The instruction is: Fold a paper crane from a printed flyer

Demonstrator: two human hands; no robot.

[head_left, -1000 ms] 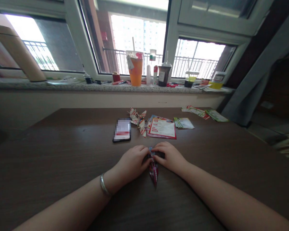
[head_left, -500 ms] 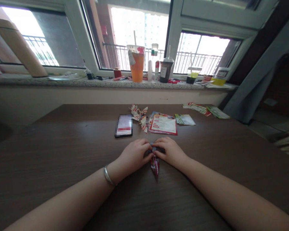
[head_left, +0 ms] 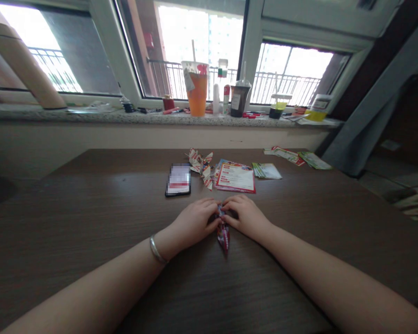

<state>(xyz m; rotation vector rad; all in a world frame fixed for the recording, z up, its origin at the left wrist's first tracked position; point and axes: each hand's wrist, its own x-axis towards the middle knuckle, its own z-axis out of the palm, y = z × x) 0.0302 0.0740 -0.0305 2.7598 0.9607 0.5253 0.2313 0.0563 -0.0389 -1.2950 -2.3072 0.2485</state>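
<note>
A narrow strip of folded printed paper, pink and red with a pointed near end, lies on the table between my hands. My left hand, with a silver bangle at its wrist, pinches the strip's far part from the left. From the right, the thumb and fingers of my right hand press on the same part. My fingertips cover some of the paper's far end. Just beyond sit striped red and white folded paper pieces and a pile of printed sheets.
A phone lies left of the folded pieces on the brown table. Green and white cards and more paper strips lie at the far right. Drink cups, including an orange one, stand on the windowsill.
My fingers have shifted slightly at the far end of the folded paper, with the right fingertips nearer the left ones. The whole view has moved a little; the other things stay put.
</note>
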